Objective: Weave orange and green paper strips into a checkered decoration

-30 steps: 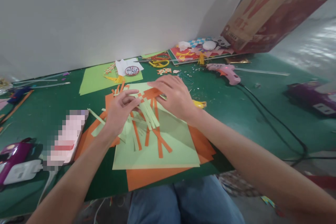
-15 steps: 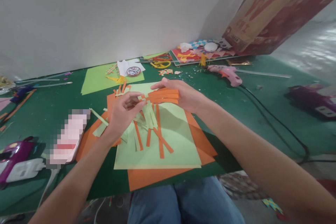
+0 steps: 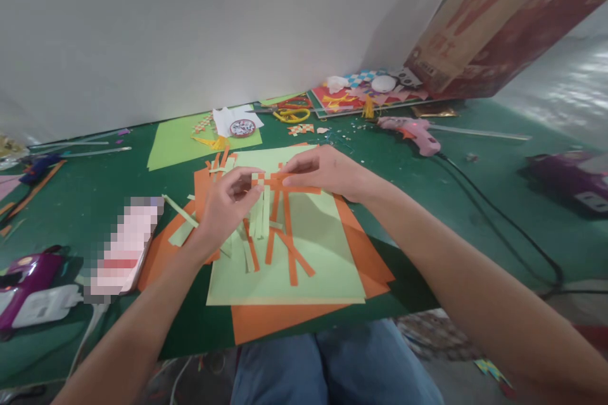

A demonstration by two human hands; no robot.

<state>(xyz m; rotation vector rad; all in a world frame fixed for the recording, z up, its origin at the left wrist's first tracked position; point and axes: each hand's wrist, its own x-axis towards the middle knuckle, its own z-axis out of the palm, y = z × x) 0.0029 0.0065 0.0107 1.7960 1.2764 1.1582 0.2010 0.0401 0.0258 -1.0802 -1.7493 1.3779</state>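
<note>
A small woven piece of orange and pale green paper strips (image 3: 258, 180) is held above the sheets, its green ends hanging down and its orange ends pointing right. The thumb and fingers of my left hand (image 3: 223, 202) pinch its left edge. My right hand (image 3: 332, 172) is closed on the orange paper strips (image 3: 304, 188) at its right side, thumb in front. Below lie a pale green paper sheet (image 3: 304, 266) and orange sheets (image 3: 285, 323), with loose orange strips (image 3: 291, 253) and green strips on top.
On the left are a phone (image 3: 123, 247) with a blurred screen and a white plug in a purple power strip (image 3: 33, 278). Scissors (image 3: 291, 115) lie at the back. A pink glue gun (image 3: 413, 134) with a black cord rests at the right. A paper bag (image 3: 475, 31) leans behind.
My right hand has turned and its fingers now pinch the orange strips near the weave, where they fanned across the palm before. The hanging green strips have shifted left.
</note>
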